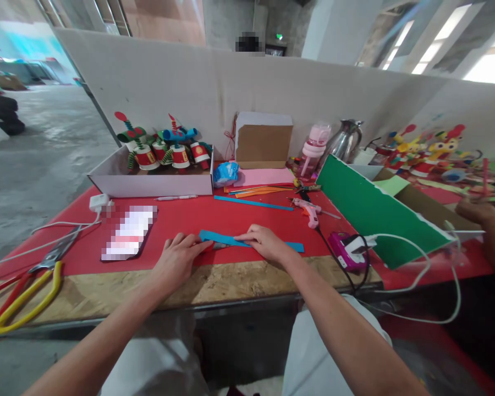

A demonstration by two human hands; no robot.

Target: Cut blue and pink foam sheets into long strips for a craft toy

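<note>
A blue paper strip [225,237] lies across the red table covering near the front edge, its right end [296,247] showing beyond my right hand. My left hand [180,254] rests flat at the strip's left end, fingers stretched out and the thumb reaching to its lower edge. On the strip's middle, my right hand [264,242] presses with its fingers together and pointing left. A small greyish piece [220,246] shows partly under the strip between the hands; its kind is unclear. Behind them lies a second, thinner blue strip [253,203].
Left are a phone [128,234], large scissors [45,275] and a white box [152,186] of paper-cup figures. Right are a pink glue gun [309,210], a purple power socket [346,252] with cables and a green board [379,212]. Another person's hand [478,212] is at far right.
</note>
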